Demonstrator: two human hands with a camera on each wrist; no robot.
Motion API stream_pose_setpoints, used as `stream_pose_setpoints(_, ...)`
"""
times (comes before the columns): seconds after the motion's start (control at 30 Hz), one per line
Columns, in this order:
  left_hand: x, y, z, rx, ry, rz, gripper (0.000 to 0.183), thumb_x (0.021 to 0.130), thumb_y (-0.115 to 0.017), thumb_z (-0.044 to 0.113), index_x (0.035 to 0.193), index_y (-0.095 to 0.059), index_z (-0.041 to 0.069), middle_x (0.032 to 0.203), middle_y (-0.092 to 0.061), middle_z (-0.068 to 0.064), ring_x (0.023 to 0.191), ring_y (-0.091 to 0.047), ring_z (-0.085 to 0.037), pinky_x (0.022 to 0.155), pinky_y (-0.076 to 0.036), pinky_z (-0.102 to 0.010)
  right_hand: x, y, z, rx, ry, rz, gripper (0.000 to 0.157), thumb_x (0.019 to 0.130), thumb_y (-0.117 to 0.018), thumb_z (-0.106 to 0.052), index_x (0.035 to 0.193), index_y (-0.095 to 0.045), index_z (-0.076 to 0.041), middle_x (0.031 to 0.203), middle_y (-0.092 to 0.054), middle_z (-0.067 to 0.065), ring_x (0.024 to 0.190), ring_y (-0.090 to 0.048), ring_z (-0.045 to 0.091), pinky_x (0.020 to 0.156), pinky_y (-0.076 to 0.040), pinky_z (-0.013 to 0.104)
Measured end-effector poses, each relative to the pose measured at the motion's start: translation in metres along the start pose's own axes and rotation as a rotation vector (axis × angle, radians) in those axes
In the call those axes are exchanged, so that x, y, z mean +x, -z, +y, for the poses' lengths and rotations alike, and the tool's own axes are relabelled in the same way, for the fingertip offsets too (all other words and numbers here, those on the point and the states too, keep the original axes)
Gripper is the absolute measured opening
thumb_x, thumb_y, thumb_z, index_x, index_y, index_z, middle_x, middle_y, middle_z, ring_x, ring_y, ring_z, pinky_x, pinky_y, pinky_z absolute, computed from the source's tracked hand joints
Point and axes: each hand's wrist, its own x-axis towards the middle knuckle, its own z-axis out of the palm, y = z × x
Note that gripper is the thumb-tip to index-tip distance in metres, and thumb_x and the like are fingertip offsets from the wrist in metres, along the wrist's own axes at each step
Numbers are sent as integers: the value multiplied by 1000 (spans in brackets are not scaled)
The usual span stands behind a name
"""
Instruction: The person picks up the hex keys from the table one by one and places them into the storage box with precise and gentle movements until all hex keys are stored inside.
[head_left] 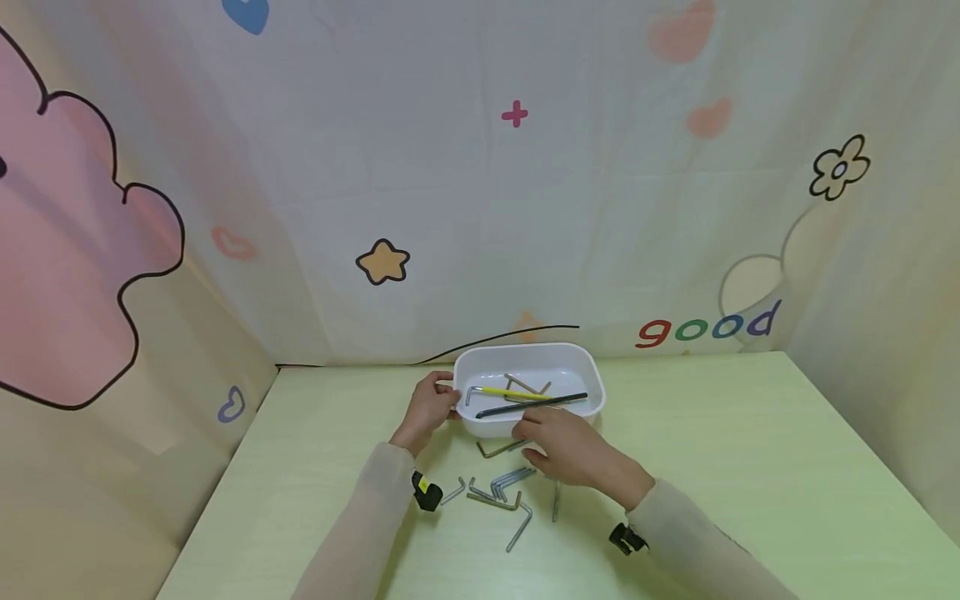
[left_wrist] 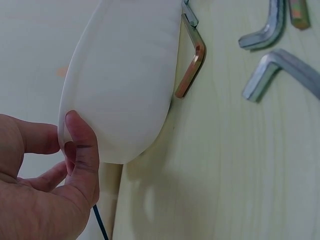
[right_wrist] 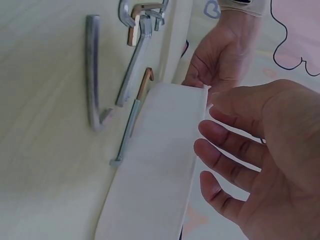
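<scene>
A white plastic tub [head_left: 487, 427] holds several hex keys, among them a yellow-coloured one [head_left: 510, 392] and a long black one [head_left: 532, 405]. My left hand [head_left: 427, 410] pinches the tub's left end at the rim, thumb outside in the left wrist view. Over the near rim is my right hand [head_left: 566, 446]; its fingers are loosely bent with nothing seen between them, fingertips right at the rim in the right wrist view. Close along the tub's near wall lies a brass hex key [head_left: 495, 452], with a silver one [right_wrist: 128, 132] beside it.
Several loose hex keys lie on the pale table [head_left: 712, 467] in front of the tub, including a brass one [head_left: 495, 502], a silver cluster [head_left: 512, 478] and a single silver one [head_left: 518, 529]. A printed curtain [head_left: 465, 208] hangs behind the table's back edge.
</scene>
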Motion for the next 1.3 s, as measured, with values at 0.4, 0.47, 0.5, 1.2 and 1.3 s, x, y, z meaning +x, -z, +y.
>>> stream_pose_setpoints(0.4,0,0,-1,3,3,3,37,95,-57,2,132,-52,2,94,-52,-9,75,-56,-17,64,-57,-25,-14,-16,3,72,14,-96,22,84,-75,-15,105,-71,-14,100,-65,-3,96,-62,16,86,-53,33)
stream_pose_setpoints(0.47,1,0,-1,1,2,2,37,95,-57,2,132,-52,2,93,-52,-8,75,-56,-17,63,-57,-24,-14,-20,4,82,24,-109,22,84,-75,-15,105,-71,-13,102,-64,-3,97,-61,16,87,-52,33)
stream_pose_setpoints(0.5,1,0,-1,0,2,2,37,95,-57,3,132,-52,2,93,-52,-8,75,-56,-17,63,-57,-24,-14,-21,4,84,28,-115,22,84,-75,-15,105,-71,-13,103,-64,-2,98,-61,16,87,-52,33)
stream_pose_setpoints(1.2,2,1,-2,5,11,-9,38,96,-57,3,133,-52,2,94,-53,-8,76,-57,-17,64,-57,-24,5,-43,-4,101,41,-180,20,83,-77,-20,102,-71,-16,97,-61,-4,88,-53,10,76,-49,25)
stream_pose_setpoints(1.3,2,1,-1,4,7,-8,37,96,-57,3,133,-52,2,94,-53,-8,77,-58,-19,64,-57,-25,7,-43,-6,112,43,-183,18,83,-77,-18,100,-71,-15,96,-61,-4,88,-54,11,79,-50,26)
